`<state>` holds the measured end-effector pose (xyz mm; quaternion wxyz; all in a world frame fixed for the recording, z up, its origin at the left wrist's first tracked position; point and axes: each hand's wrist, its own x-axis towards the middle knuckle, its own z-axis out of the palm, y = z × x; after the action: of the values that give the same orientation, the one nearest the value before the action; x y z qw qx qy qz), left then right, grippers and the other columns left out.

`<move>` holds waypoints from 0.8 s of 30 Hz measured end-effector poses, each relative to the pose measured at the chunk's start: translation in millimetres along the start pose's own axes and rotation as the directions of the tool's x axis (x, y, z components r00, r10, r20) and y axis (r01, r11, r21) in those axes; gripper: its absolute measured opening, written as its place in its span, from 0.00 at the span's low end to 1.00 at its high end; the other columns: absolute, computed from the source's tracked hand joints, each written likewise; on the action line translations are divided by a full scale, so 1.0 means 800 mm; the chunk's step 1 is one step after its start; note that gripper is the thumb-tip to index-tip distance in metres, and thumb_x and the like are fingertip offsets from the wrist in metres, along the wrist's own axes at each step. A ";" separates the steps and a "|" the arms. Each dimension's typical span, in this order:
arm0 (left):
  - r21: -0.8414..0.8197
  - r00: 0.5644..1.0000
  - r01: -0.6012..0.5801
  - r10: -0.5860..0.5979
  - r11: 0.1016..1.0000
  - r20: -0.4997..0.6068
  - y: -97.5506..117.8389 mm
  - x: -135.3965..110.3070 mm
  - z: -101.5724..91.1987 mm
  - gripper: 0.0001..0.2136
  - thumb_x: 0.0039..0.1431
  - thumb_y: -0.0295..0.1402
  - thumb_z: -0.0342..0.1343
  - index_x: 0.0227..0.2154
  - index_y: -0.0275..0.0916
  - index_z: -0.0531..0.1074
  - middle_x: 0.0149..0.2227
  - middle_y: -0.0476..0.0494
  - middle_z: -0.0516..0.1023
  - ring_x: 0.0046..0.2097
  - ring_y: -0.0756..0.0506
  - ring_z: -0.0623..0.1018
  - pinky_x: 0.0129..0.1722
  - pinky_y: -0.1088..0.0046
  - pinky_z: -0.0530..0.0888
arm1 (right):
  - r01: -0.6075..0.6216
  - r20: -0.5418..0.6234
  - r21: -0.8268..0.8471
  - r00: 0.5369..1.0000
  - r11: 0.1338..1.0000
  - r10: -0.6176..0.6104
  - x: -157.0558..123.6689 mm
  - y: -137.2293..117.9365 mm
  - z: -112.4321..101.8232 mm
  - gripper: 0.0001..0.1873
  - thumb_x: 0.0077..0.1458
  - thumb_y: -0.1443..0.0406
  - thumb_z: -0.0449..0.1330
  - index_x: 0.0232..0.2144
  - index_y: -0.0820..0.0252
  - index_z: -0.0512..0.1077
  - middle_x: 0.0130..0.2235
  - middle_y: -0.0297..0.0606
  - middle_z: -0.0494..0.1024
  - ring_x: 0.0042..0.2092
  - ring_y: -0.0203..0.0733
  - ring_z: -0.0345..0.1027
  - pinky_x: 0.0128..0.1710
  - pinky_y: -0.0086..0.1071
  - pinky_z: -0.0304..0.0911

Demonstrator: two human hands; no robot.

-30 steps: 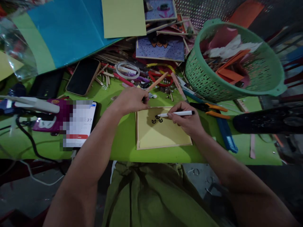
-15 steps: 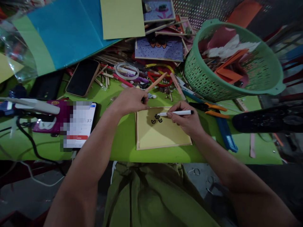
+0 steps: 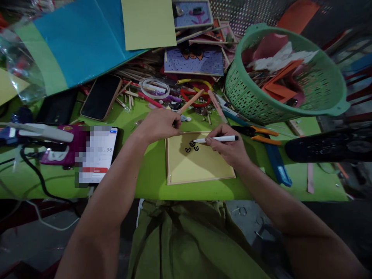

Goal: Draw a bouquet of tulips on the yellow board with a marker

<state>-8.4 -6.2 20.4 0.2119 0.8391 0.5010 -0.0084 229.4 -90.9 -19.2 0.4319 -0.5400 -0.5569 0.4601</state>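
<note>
A yellow board [image 3: 203, 166] framed with thin sticks lies on the green table, with three small black leaf-like shapes [image 3: 192, 146] drawn near its top. My right hand [image 3: 228, 149] grips a white marker [image 3: 225, 138] with a black end. The marker's tip meets the uppermost drawn shape. My left hand [image 3: 162, 124] is at the board's top left edge, fingers curled and a fingertip on the rim; part of its grip is hidden. Just beyond it is an orange stick [image 3: 192, 100].
A green basket [image 3: 261, 104] of paper scraps stands at back right. Orange-handled pliers [image 3: 261, 135], a blue cutter [image 3: 277, 166] and a dark cylinder [image 3: 328, 145] lie to the right. Left are a lit phone [image 3: 101, 155] and a dark phone [image 3: 101, 97]. Sticks and pens clutter the back.
The view has shifted very slightly. Both hands and the marker stay in nearly the same place on the board. The lit phone's visible digits went from 37 to 38.
</note>
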 end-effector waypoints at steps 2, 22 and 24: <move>-0.002 1.000 -0.005 0.005 1.000 -0.008 -0.001 0.000 0.001 0.09 0.57 0.41 0.64 0.34 0.42 0.83 0.31 0.46 0.84 0.35 0.43 0.80 0.35 0.69 0.68 | 0.005 -0.005 0.004 1.000 1.000 -0.005 0.000 0.000 0.000 0.18 0.49 0.53 0.75 0.26 0.55 0.72 0.22 0.27 0.71 0.23 0.32 0.55 0.22 0.29 0.51; -0.008 1.000 -0.010 0.010 1.000 -0.011 -0.002 0.000 0.001 0.09 0.56 0.40 0.62 0.34 0.43 0.83 0.30 0.47 0.84 0.35 0.42 0.80 0.36 0.69 0.69 | -0.002 0.010 0.006 1.000 1.000 0.002 0.000 0.002 -0.003 0.19 0.48 0.53 0.76 0.26 0.54 0.71 0.25 0.30 0.75 0.26 0.34 0.58 0.25 0.30 0.54; -0.008 1.000 -0.002 0.002 1.000 -0.008 -0.002 0.000 0.001 0.10 0.56 0.41 0.62 0.35 0.43 0.83 0.30 0.46 0.84 0.36 0.42 0.80 0.37 0.69 0.69 | 0.000 0.009 0.010 1.000 1.000 0.000 0.000 0.001 -0.002 0.18 0.48 0.53 0.75 0.26 0.54 0.71 0.25 0.30 0.75 0.25 0.34 0.58 0.25 0.30 0.54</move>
<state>-9.9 -6.0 19.3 0.2131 0.8388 0.5010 -0.0028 231.4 -90.9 -19.8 0.4320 -0.5358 -0.5567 0.4652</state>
